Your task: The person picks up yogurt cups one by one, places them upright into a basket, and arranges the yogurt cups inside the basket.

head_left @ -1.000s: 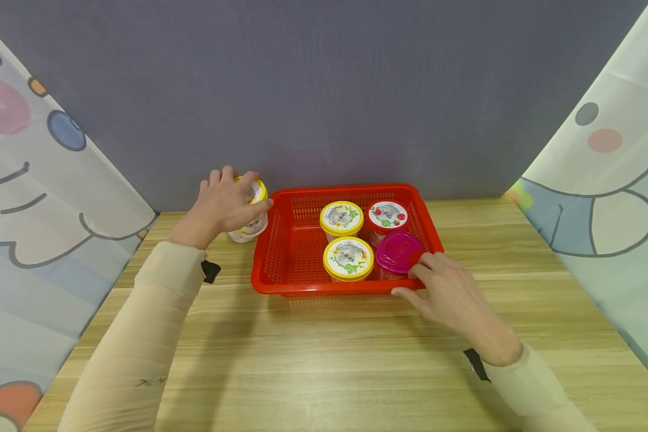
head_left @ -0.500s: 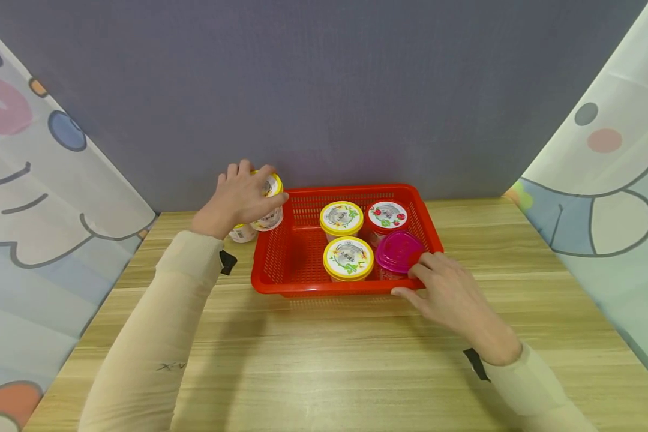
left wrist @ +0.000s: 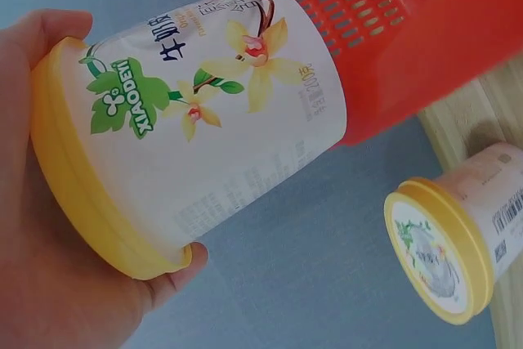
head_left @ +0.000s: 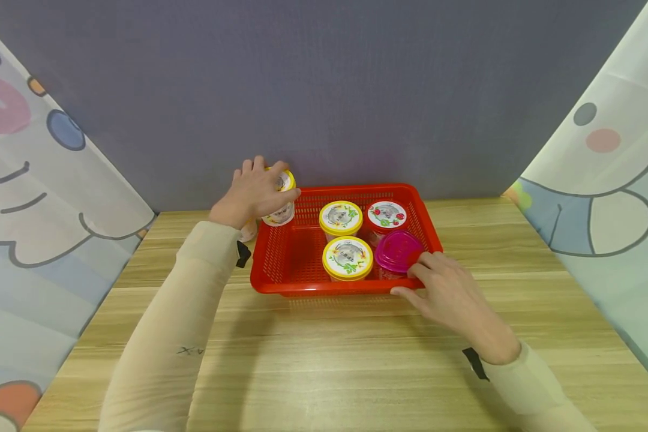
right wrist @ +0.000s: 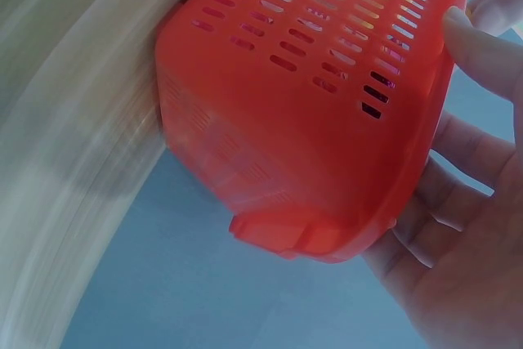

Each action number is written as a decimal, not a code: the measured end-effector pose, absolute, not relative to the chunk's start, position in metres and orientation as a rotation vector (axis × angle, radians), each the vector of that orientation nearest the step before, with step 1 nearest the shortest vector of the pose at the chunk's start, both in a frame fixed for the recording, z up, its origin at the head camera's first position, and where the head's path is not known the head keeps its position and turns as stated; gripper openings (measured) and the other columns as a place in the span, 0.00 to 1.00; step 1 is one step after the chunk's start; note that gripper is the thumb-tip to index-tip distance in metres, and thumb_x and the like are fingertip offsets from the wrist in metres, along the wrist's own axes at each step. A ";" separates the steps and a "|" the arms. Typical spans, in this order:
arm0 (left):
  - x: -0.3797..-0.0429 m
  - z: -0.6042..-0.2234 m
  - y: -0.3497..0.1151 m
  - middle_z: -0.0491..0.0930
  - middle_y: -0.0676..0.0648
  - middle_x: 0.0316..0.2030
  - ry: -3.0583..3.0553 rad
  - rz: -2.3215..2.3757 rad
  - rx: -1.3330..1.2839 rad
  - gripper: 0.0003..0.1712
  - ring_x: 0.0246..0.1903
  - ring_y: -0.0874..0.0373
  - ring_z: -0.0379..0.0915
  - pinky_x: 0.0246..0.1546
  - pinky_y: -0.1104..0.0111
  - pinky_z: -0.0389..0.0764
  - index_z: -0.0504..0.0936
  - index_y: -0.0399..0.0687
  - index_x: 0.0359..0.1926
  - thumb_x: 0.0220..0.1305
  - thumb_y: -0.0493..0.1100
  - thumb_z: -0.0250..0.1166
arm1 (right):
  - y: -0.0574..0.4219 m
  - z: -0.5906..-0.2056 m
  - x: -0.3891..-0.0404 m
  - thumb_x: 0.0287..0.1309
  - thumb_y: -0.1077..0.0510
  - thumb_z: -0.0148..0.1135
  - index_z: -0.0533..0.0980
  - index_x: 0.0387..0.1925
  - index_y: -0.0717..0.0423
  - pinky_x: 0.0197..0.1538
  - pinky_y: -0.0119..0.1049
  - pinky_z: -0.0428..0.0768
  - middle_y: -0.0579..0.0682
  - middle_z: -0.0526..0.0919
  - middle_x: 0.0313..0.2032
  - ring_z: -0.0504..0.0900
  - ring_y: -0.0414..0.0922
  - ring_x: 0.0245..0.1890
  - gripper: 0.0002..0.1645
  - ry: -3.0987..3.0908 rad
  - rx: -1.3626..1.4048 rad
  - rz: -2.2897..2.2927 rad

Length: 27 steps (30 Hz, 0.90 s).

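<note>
In the head view my left hand (head_left: 254, 193) holds an ice cream tub (head_left: 285, 211) by its yellow lid, raised at the left end of the red basket (head_left: 302, 288). Thumb and fingers span that lid in the left wrist view. Behind my left wrist, another yellow-lidded tub (left wrist: 445, 259) stands on the table, partly hidden. The basket holds two yellow-lidded tubs (head_left: 348, 258), a red-lidded tub (head_left: 387, 214) and a magenta-lidded tub (head_left: 398, 251). My right hand (head_left: 448, 294) grips the basket's rim at its front right corner, thumb outside.
The basket stands on a wood-grain table (head_left: 324, 366), close to a grey back panel (head_left: 324, 96). Cartoon-printed curtains (head_left: 588, 180) flank the table on both sides. Inside the basket, the tubs occupy the middle and right.
My left hand has carried its tub rightward and slightly up, to the basket's left end. This uncovered the second tub on the table, now partly hidden again. The right hand stays on the rim.
</note>
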State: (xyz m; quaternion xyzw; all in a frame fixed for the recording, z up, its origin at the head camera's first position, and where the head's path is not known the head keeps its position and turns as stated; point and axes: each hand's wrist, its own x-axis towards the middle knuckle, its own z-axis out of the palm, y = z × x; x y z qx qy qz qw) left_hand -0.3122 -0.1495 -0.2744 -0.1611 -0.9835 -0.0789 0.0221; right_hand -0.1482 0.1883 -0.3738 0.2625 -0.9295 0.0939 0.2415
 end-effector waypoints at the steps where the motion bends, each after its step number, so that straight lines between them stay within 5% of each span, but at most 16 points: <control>1: -0.313 -0.275 -0.148 0.61 0.35 0.62 -3.049 -0.247 -0.503 0.40 0.57 0.38 0.55 0.56 0.45 0.61 0.64 0.56 0.74 0.67 0.68 0.52 | 0.188 -0.374 -0.148 0.45 0.44 0.82 0.81 0.27 0.58 0.32 0.40 0.75 0.49 0.74 0.27 0.71 0.45 0.28 0.23 -2.542 0.717 0.256; 27: -0.329 -0.296 -0.124 0.60 0.35 0.64 -3.095 -0.261 -0.508 0.40 0.61 0.37 0.54 0.64 0.41 0.58 0.63 0.57 0.75 0.66 0.67 0.54 | 0.189 -0.375 -0.149 0.45 0.44 0.82 0.80 0.27 0.58 0.32 0.40 0.75 0.49 0.74 0.27 0.71 0.46 0.28 0.24 -2.544 0.713 0.257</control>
